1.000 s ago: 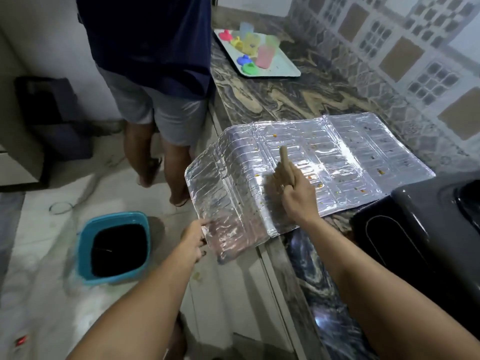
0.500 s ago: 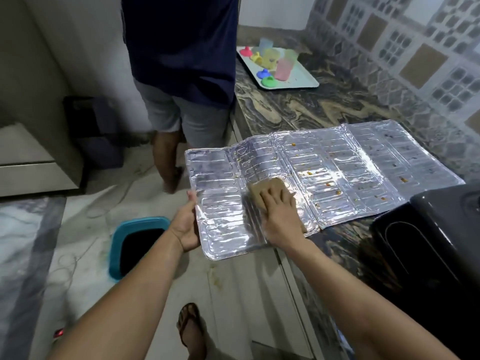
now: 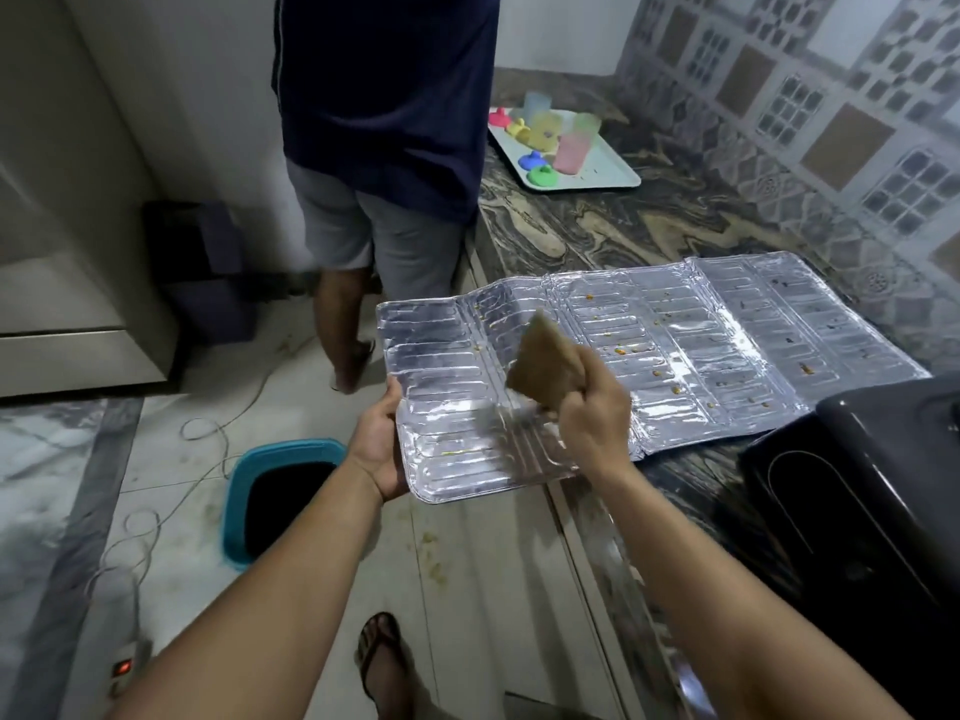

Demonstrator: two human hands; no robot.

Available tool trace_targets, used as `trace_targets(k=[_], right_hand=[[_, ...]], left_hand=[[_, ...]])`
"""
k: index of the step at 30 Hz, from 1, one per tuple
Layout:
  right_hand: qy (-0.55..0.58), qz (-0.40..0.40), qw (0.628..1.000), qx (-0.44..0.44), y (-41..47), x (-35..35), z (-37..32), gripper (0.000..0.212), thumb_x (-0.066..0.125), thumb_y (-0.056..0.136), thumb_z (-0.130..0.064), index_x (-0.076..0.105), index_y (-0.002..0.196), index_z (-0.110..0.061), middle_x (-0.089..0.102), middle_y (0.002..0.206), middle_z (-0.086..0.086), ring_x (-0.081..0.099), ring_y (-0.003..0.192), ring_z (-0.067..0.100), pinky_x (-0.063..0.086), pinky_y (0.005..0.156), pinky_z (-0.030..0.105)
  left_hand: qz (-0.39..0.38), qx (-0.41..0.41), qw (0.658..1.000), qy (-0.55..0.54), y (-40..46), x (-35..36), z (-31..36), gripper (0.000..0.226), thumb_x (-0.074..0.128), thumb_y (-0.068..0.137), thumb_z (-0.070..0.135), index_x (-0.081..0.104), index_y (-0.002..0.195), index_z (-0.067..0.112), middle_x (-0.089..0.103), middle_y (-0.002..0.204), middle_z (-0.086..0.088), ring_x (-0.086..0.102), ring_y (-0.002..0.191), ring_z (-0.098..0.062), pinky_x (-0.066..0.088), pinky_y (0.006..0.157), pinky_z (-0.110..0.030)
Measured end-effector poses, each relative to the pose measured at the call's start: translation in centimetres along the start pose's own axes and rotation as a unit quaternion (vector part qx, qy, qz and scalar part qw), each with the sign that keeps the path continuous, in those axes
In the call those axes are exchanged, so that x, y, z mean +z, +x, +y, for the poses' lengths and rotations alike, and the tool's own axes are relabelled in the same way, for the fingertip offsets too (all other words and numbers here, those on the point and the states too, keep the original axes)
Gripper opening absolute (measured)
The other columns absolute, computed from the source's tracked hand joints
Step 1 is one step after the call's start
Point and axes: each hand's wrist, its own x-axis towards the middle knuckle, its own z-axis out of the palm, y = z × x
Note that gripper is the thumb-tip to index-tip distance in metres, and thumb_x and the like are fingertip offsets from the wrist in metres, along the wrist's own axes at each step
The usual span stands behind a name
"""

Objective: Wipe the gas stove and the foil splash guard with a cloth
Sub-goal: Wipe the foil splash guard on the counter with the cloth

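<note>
The silver foil splash guard (image 3: pixel 691 345) lies unfolded on the marbled counter, its left panel hanging past the counter edge. Small orange food specks dot its middle and right panels. My left hand (image 3: pixel 376 446) grips the guard's left edge and holds that panel up. My right hand (image 3: pixel 592 413) holds a brown cloth (image 3: pixel 545 363) lifted just above the foil, near the fold between the left and middle panels. The black gas stove (image 3: pixel 857 491) sits at the right, its corner over the guard's near right edge.
Another person (image 3: pixel 384 148) in a dark shirt and grey shorts stands at the counter ahead. A white tray (image 3: pixel 608 174) with coloured cups sits beyond the foil. A teal bin (image 3: pixel 270 491) and a loose white cable (image 3: pixel 218 439) lie on the floor at left.
The cloth was pressed flat on the foil half a second ago; now my right hand has raised it off the surface. My left hand keeps its hold on the left edge.
</note>
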Motion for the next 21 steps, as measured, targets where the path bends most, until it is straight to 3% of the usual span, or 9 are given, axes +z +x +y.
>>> trace_targets(k=[3, 5, 7, 10, 13, 15, 17, 19, 21], right_hand=[[-0.107, -0.048, 0.993, -0.011, 0.5, 0.1, 2.3, 0.041, 0.048, 0.085, -0.004, 0.055, 0.114, -0.033, 0.055, 0.100, -0.003, 0.055, 0.089, 0.021, 0.048, 0.070, 0.036], [-0.228, -0.128, 0.964, -0.055, -0.3, 1.4, 3.7, 0.050, 0.045, 0.079, -0.009, 0.054, 0.124, -0.029, 0.054, 0.109, 0.003, 0.050, 0.104, 0.030, 0.047, 0.085, 0.048], [-0.309, -0.190, 0.927, -0.092, -1.5, 3.0, 4.7, 0.056, 0.041, 0.075, -0.022, 0.057, 0.128, -0.021, 0.058, 0.125, 0.010, 0.044, 0.122, 0.040, 0.036, 0.103, 0.053], [-0.188, -0.262, 0.944, -0.067, -3.9, 4.5, 3.0, 0.053, 0.039, 0.087, -0.030, 0.050, 0.139, -0.021, 0.047, 0.144, 0.010, 0.038, 0.134, 0.037, 0.031, 0.110, 0.053], [-0.093, -0.277, 0.951, -0.098, -6.1, 5.0, 0.8, 0.047, 0.049, 0.089, -0.007, 0.054, 0.135, -0.015, 0.051, 0.136, 0.011, 0.045, 0.126, 0.034, 0.036, 0.108, 0.044], [-0.053, -0.271, 0.957, -0.093, -7.5, 4.8, -0.5, 0.049, 0.048, 0.087, -0.002, 0.056, 0.133, -0.017, 0.058, 0.128, 0.010, 0.051, 0.118, 0.029, 0.041, 0.102, 0.038], [-0.002, -0.266, 0.962, -0.055, -8.6, 4.2, -1.8, 0.049, 0.044, 0.088, -0.007, 0.060, 0.127, -0.033, 0.067, 0.100, -0.002, 0.061, 0.085, 0.017, 0.050, 0.075, 0.037], [0.084, -0.278, 0.956, 0.030, -8.6, 3.4, -3.2, 0.045, 0.042, 0.091, -0.005, 0.066, 0.109, -0.039, 0.060, 0.067, -0.012, 0.051, 0.055, 0.010, 0.042, 0.050, 0.026], [0.186, -0.278, 0.934, 0.127, -8.0, 2.4, -4.5, 0.043, 0.042, 0.092, 0.004, 0.068, 0.085, -0.030, 0.048, 0.050, -0.012, 0.043, 0.042, 0.010, 0.035, 0.041, 0.020]], left_hand=[[-0.022, -0.001, 1.000, -0.016, -0.1, 0.9, -0.4, 0.070, 0.032, 0.094, 0.058, 0.076, 0.101, 0.005, 0.070, 0.112, -0.021, 0.069, 0.096, -0.039, 0.058, 0.071, -0.051], [-0.017, -0.003, 0.999, -0.035, 0.1, 1.2, -0.8, 0.071, 0.031, 0.094, 0.059, 0.075, 0.102, 0.003, 0.069, 0.112, -0.022, 0.069, 0.095, -0.040, 0.058, 0.070, -0.054], [-0.014, 0.008, 0.999, -0.051, 0.5, 1.3, -1.1, 0.075, 0.027, 0.095, 0.059, 0.076, 0.100, 0.003, 0.070, 0.109, -0.023, 0.070, 0.092, -0.040, 0.058, 0.068, -0.054], [-0.006, 0.005, 0.999, -0.049, 0.6, 1.9, -1.2, 0.078, 0.026, 0.095, 0.062, 0.072, 0.108, 0.000, 0.068, 0.112, -0.026, 0.069, 0.095, -0.040, 0.058, 0.075, -0.054], [-0.002, -0.030, 0.999, -0.022, 0.6, 1.7, -0.9, 0.091, 0.028, 0.089, 0.072, 0.071, 0.101, -0.006, 0.066, 0.108, -0.028, 0.068, 0.094, -0.039, 0.057, 0.078, -0.052], [0.027, -0.031, 0.999, -0.004, 0.5, 1.7, -0.6, 0.088, 0.036, 0.084, 0.077, 0.064, 0.104, -0.004, 0.060, 0.110, -0.024, 0.064, 0.096, -0.038, 0.056, 0.084, -0.050], [0.054, -0.009, 0.998, 0.011, 0.7, 1.5, -0.4, 0.087, 0.036, 0.083, 0.078, 0.065, 0.106, -0.001, 0.059, 0.116, -0.024, 0.062, 0.098, -0.038, 0.054, 0.087, -0.047], [0.054, 0.010, 0.998, 0.010, 0.4, 1.7, -0.2, 0.091, 0.027, 0.084, 0.079, 0.071, 0.106, 0.003, 0.062, 0.120, -0.023, 0.065, 0.101, -0.038, 0.051, 0.086, -0.046], [0.043, 0.018, 0.999, -0.012, 0.3, 2.2, -0.3, 0.094, 0.021, 0.083, 0.080, 0.072, 0.104, 0.004, 0.068, 0.110, -0.023, 0.069, 0.094, -0.036, 0.055, 0.081, -0.045]])
